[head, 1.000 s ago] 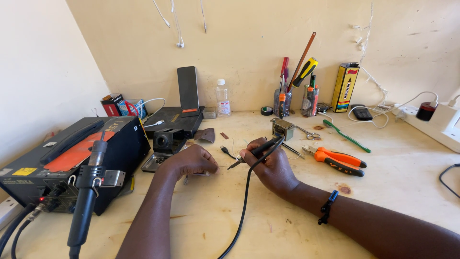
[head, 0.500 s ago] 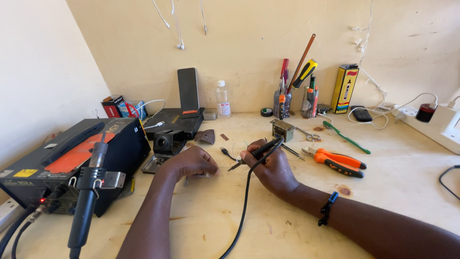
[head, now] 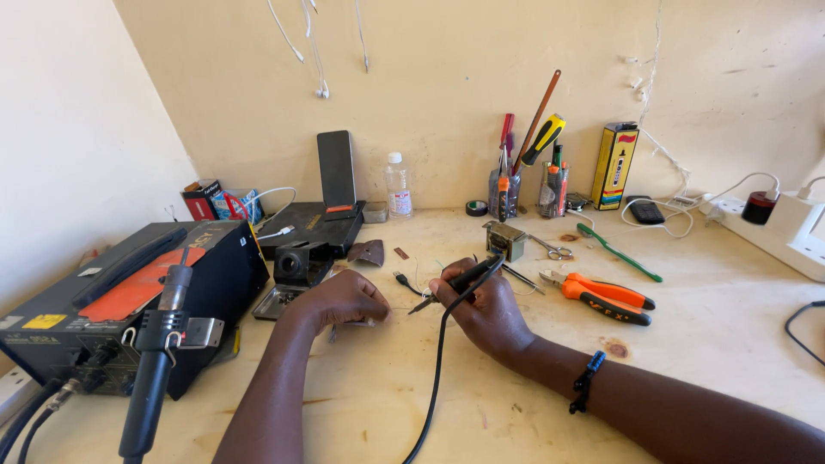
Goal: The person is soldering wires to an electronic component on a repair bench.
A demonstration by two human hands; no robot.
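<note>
My right hand (head: 487, 308) grips a black soldering iron (head: 464, 280) like a pen, its tip pointing left and down toward the wooden bench (head: 481, 387). The iron's black cord (head: 435, 378) trails toward me. My left hand (head: 344, 297) rests closed on the bench just left of the tip, pinching something small that I cannot make out. A thin wire (head: 414, 282) lies between the two hands.
A black rework station (head: 112, 301) with a hot-air handle (head: 155, 361) stands at the left. Orange pliers (head: 601, 296), a green toothbrush (head: 619, 252), scissors (head: 554, 251), a small metal block (head: 505, 239), tool jars (head: 507, 185), a bottle (head: 397, 185) and a power strip (head: 773, 228) lie around.
</note>
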